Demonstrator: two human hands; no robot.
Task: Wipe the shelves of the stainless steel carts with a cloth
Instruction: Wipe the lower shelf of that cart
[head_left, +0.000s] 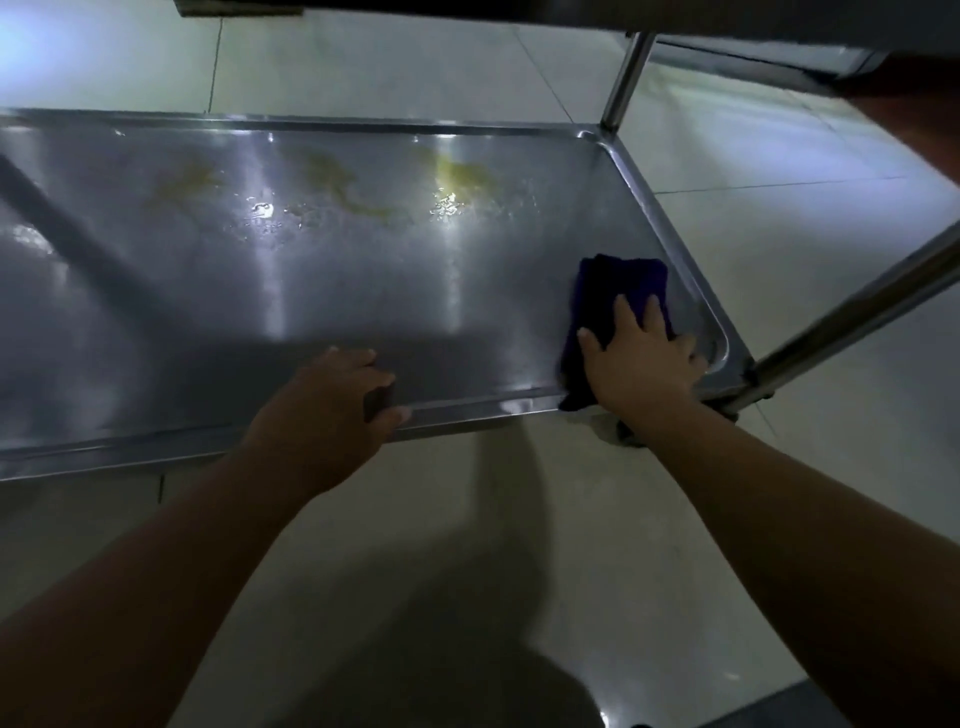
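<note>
Right hand (644, 364): laid flat, fingers straight and spread, pressing a dark blue cloth (623, 286) onto the lower shelf (363, 291) at its near right corner. One edge of the cloth hangs over the shelf's near rim.

Left hand (332, 400): on the shelf's near rim, about mid-length, fingers curled onto the steel and thumb along the edge; judged a steadying grip.

Yellowish residue (462, 176): three patches in a row toward the shelf's far rim, the right one brightest.

Water droplets (260, 210): scattered just nearer than the patches.

Corner posts (626, 78): one at the shelf's far right corner, another at its near right corner.

Upper shelf (519, 8): only its underside shows, above the lower shelf.

Tiled floor (779, 208): visible around and beyond the shelf.

Progress, judged: early on this shelf. The cloth covers one corner only; the stains and droplets lie well apart from it, unwiped. Most of the surface, the rims and any other shelves remain to be done.
</note>
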